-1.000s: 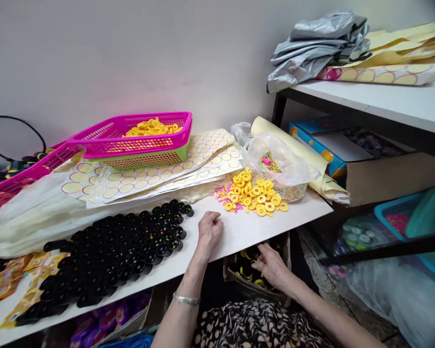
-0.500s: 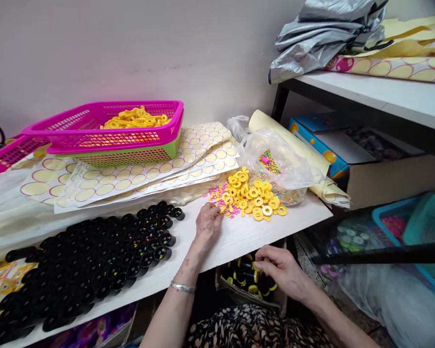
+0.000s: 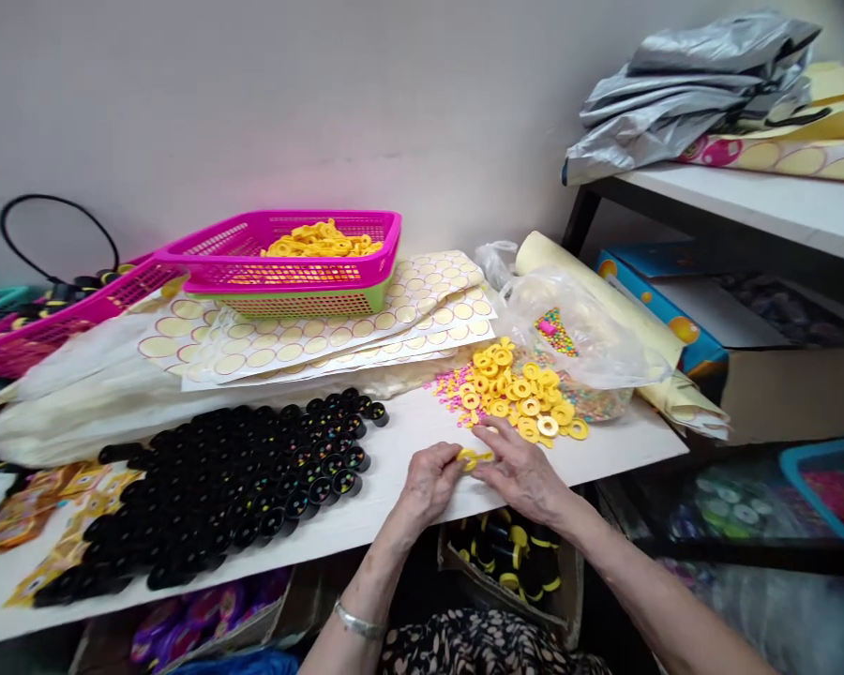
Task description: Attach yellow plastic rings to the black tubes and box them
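Note:
Both my hands meet above the front edge of the white table. Pinched in the fingers of my left hand point(image 3: 430, 480) is a small yellow plastic ring piece point(image 3: 469, 459). My right hand point(image 3: 524, 472) closes on the other side of the same piece. Just behind them lies a pile of yellow ring pieces point(image 3: 531, 398), with small pink beads point(image 3: 450, 389) scattered at its left. To the left stand rows of small black cups point(image 3: 253, 478), some showing coloured beads inside. Below the table edge, a cardboard box point(image 3: 569, 586) holds black cups with yellow parts.
A pink basket point(image 3: 274, 267) with yellow pieces rests on sheets of round stickers point(image 3: 352, 342). Behind the pile sit a clear bag of beads point(image 3: 591, 328) and a paper roll point(image 3: 597, 291). A shelf point(image 3: 766, 202) with silver bags point(image 3: 689, 94) juts in at right.
My right hand has risen from over the box to the table. My left hand has left the pile, and both now hold a yellow ring piece. The view has shifted left.

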### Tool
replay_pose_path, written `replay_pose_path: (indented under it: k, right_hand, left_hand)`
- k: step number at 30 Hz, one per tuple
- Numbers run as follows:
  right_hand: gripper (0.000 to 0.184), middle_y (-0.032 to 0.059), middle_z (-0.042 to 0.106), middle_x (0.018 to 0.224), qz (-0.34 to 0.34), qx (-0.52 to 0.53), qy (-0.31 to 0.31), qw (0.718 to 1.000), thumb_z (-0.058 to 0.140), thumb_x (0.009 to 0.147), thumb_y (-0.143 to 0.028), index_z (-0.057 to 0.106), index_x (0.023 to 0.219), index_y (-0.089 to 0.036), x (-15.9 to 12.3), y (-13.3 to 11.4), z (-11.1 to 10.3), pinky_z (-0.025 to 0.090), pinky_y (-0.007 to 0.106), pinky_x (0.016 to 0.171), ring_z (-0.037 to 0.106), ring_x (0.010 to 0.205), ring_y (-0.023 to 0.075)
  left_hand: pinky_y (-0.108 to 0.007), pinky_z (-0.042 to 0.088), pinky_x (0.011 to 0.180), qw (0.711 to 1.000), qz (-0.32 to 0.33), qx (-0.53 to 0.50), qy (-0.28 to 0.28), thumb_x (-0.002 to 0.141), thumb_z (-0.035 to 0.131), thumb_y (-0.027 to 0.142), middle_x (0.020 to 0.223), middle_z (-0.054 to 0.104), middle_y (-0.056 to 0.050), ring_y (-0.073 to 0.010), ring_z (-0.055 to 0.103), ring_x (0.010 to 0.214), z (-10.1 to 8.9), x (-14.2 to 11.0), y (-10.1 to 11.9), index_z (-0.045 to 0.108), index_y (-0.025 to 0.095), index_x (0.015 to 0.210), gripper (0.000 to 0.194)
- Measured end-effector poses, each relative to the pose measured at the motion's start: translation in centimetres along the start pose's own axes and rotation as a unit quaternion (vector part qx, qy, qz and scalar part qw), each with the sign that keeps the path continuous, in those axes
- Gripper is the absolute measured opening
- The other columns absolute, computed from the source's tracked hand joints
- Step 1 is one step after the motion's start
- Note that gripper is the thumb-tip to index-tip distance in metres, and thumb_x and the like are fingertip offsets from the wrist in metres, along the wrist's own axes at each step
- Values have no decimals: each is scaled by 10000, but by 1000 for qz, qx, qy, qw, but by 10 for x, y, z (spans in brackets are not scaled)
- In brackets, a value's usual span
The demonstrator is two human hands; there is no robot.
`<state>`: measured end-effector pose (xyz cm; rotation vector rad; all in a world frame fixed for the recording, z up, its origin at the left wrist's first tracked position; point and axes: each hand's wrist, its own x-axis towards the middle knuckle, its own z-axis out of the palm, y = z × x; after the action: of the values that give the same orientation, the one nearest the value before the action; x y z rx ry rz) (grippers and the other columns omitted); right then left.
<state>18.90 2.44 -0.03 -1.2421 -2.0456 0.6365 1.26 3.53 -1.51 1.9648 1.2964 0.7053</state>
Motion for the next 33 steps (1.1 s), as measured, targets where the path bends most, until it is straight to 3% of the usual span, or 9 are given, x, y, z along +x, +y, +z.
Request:
replay_pose_path:
  k: [4, 6, 8, 10, 13, 17, 25, 30, 33]
  right_hand:
    - [112, 53, 576, 814, -32, -130, -65, 989, 465, 811, -151, 565, 857, -175, 6, -7, 19, 377, 284, 717, 506, 816, 184]
    - [116, 36, 572, 776, 3, -144, -74, 987, 436, 837, -164, 550, 818, -180, 5, -5, 21, 360, 267, 697, 507, 785, 169]
    - [121, 23, 572, 776, 50, -144, -81, 985, 434, 853, -201, 540, 796, -189, 4, 0, 17, 346, 250, 676, 512, 772, 154]
    - [136, 15, 569, 779, 97, -153, -82, 980, 437, 857, -222, 532, 764, -194, 1, 4, 11, 334, 241, 662, 517, 768, 147]
    - [150, 16, 557, 789, 137, -171, -74, 973, 446, 855, -225, 523, 730, -193, -1, 10, 1, 327, 237, 651, 520, 769, 144]
    - [109, 17, 537, 813, 133, -152, -40, 978, 479, 837, -209, 518, 737, -192, -2, 16, -5, 342, 231, 656, 519, 766, 137]
    - [135, 22, 545, 763, 122, -78, 89, 985, 458, 838, -200, 584, 789, -198, -6, 34, -12, 386, 248, 674, 526, 747, 150]
    - [159, 46, 567, 794, 138, -105, 161, 972, 461, 836, -217, 613, 861, -179, 0, 43, -22, 399, 260, 697, 546, 780, 169]
    - [158, 43, 562, 788, 130, -127, 146, 972, 463, 836, -214, 616, 827, -179, 6, 42, -24, 396, 261, 688, 545, 770, 168]
  left_hand:
    - [-228, 413, 647, 1000, 13, 7, -27, 844, 436, 271, 708, 610, -15, -130, 534, 680, -8, -2, 5, 639, 173, 800, 230]
    - [-269, 423, 705, 993, 10, 108, 40, 838, 444, 267, 803, 624, -52, -166, 538, 768, -23, 1, 5, 642, 174, 838, 219]
    - [-355, 402, 792, 950, -26, 264, 165, 813, 472, 248, 1001, 595, -112, -237, 493, 938, -43, 5, 5, 634, 168, 899, 200]
    - [-440, 362, 813, 881, -100, 398, 233, 797, 471, 228, 1195, 485, -158, -315, 390, 1087, -65, 12, 5, 608, 160, 980, 239]
    - [-451, 341, 783, 853, -106, 486, 160, 744, 472, 166, 1119, 483, -170, -342, 349, 1103, -89, 21, 0, 622, 148, 894, 213]
    - [-455, 327, 742, 843, -53, 525, 99, 736, 433, 144, 964, 521, -157, -332, 393, 1015, -99, 28, -12, 613, 154, 740, 180]
    - [-480, 327, 813, 886, 4, 449, 117, 694, 525, 214, 1125, 532, -134, -345, 365, 1123, -90, 26, -9, 592, 169, 683, 82]
    - [-360, 423, 775, 970, -7, 217, 107, 633, 585, 214, 875, 625, -57, -242, 526, 919, -48, 27, -2, 608, 186, 776, 147]
    - [-301, 449, 723, 990, -49, 69, 115, 619, 580, 186, 839, 615, -29, -176, 562, 792, -18, 27, -3, 605, 185, 838, 221]
